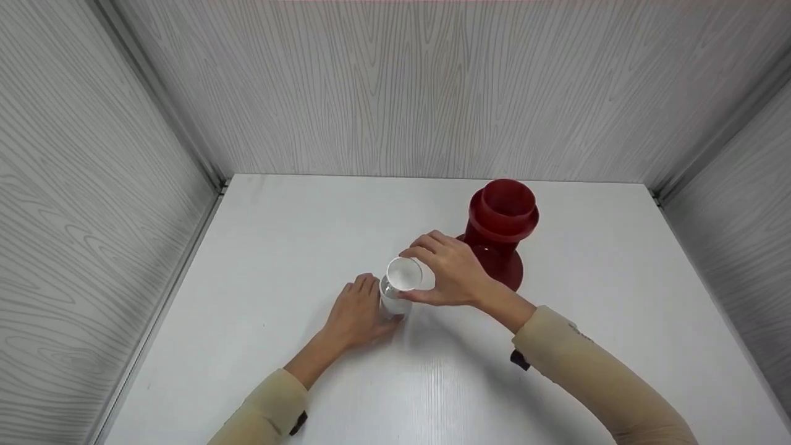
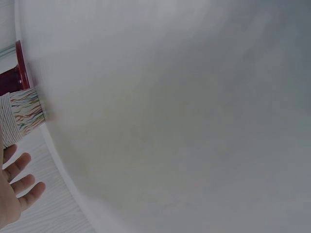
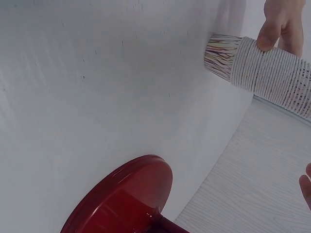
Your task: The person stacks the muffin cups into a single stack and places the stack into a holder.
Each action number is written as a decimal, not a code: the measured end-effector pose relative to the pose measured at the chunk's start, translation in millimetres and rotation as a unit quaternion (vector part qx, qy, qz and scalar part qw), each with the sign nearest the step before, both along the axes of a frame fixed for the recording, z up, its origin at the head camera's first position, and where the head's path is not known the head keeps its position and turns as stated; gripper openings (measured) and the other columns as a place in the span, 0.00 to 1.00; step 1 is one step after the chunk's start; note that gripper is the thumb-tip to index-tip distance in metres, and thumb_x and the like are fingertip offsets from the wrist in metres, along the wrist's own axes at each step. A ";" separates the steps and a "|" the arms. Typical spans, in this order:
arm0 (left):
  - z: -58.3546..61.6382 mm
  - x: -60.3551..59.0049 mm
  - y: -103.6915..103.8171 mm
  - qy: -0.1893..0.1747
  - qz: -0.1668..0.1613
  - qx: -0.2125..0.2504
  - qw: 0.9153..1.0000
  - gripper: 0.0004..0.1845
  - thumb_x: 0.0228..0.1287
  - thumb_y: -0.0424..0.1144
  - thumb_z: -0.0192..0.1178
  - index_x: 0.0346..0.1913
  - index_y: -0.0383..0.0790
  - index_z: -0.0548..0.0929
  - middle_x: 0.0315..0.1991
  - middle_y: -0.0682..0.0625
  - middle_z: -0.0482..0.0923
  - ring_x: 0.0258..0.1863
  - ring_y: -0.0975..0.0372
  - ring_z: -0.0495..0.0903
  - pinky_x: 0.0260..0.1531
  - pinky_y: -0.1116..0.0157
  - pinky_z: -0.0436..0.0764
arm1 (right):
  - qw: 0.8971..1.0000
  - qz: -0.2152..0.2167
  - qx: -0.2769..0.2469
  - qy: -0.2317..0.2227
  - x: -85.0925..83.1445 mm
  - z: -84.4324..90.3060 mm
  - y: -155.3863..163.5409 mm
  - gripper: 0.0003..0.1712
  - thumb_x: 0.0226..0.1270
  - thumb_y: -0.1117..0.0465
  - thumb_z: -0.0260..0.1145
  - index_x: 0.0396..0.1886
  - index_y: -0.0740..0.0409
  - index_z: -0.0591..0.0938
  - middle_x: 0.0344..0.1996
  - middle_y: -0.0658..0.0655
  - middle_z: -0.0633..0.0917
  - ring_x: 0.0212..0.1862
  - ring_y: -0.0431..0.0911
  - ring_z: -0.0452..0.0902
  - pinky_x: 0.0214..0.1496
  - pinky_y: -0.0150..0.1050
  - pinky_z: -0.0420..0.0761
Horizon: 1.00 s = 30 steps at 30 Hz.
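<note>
In the head view, my left hand [image 1: 358, 312] holds a stack of paper cups [image 1: 395, 304] standing on the table, fingers at its far side and thumb at its near side. The right wrist view shows this stack [image 3: 272, 73] with ribbed, nested rims and coloured lines near its base; the left thumb presses its side. My right hand [image 1: 451, 269] grips a white paper cup [image 1: 425, 276] between thumb and fingers, just above the stack. That cup leans, its round mouth facing the head camera and overlapping the stack's top. Only right fingertips [image 3: 306, 187] show in the right wrist view.
Behind the right hand stands a red holder [image 1: 503, 216] with a wide round base and a double-rimmed open top. All of this is on a white table [image 1: 296, 235] enclosed by grey wood-grain panels [image 1: 371, 86] at the back and sides.
</note>
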<state>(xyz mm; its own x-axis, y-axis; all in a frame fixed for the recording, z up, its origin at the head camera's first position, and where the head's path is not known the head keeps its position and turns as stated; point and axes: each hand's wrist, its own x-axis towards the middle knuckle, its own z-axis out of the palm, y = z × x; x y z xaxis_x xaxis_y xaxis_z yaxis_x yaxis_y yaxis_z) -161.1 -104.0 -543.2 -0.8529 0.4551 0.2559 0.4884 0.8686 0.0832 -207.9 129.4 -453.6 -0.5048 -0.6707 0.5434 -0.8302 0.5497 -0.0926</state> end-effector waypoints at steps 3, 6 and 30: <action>-0.8 0.0 -0.4 0.000 0.002 0.003 1.000 0.42 0.64 0.68 0.64 0.64 0.35 0.75 0.55 0.44 0.80 0.59 0.52 0.77 0.53 0.56 0.83 | 1.000 -0.002 0.017 -0.008 0.1 -2.0 -2.9 0.32 0.59 0.34 0.74 0.56 0.46 0.85 0.49 0.49 0.89 0.52 0.45 0.83 0.53 0.41 0.88; -2.0 -0.3 -0.6 0.001 0.005 0.004 1.000 0.42 0.64 0.69 0.64 0.63 0.35 0.76 0.54 0.45 0.80 0.59 0.52 0.77 0.53 0.56 0.83 | 0.999 -0.001 0.029 -0.019 0.3 -4.1 -5.3 0.32 0.60 0.34 0.73 0.57 0.46 0.84 0.49 0.49 0.89 0.53 0.46 0.83 0.54 0.42 0.88; -0.3 1.8 -0.5 0.002 0.000 0.010 1.000 0.43 0.65 0.68 0.64 0.64 0.33 0.76 0.57 0.42 0.80 0.60 0.52 0.78 0.56 0.56 0.83 | 0.995 -0.004 0.059 -0.081 -1.3 -13.2 -11.8 0.35 0.59 0.30 0.71 0.58 0.46 0.84 0.51 0.50 0.88 0.53 0.46 0.82 0.50 0.43 0.88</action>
<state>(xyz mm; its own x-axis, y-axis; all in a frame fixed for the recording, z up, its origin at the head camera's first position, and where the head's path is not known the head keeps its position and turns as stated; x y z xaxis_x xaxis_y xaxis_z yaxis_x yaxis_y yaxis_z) -159.3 -104.6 -543.6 -0.8521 0.4496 0.2680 0.4885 0.8670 0.0988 -209.2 117.6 -466.8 -0.5850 -0.7202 0.3729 -0.8051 0.5713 -0.1596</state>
